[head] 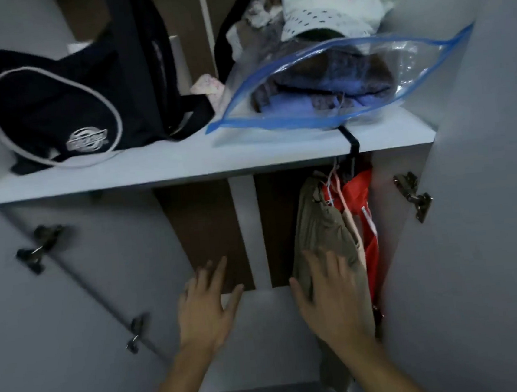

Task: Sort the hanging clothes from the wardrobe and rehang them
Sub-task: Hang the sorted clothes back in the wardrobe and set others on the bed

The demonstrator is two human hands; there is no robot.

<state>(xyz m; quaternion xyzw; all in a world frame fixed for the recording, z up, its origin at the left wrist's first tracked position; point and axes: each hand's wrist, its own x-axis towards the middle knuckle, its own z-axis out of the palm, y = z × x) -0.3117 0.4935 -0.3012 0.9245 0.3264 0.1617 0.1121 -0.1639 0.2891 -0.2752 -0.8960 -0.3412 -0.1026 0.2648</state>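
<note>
A khaki garment [320,227] hangs on the right side of the wardrobe, under the white shelf [185,168]. Behind it hangs a red garment [364,214]. Both are on hangers [333,185] hooked to a black strap [352,145] looped over the shelf edge. My right hand [327,299] lies with straight fingers against the khaki garment's left side. My left hand [206,308] is spread open in front of the bare left half of the wardrobe, holding nothing.
On the shelf sit a dark bag with a round logo [53,111], a clear zip bag of folded clothes [328,84] and a white hat [327,9]. Both wardrobe doors stand open, with hinges at left [38,248] and right [413,196].
</note>
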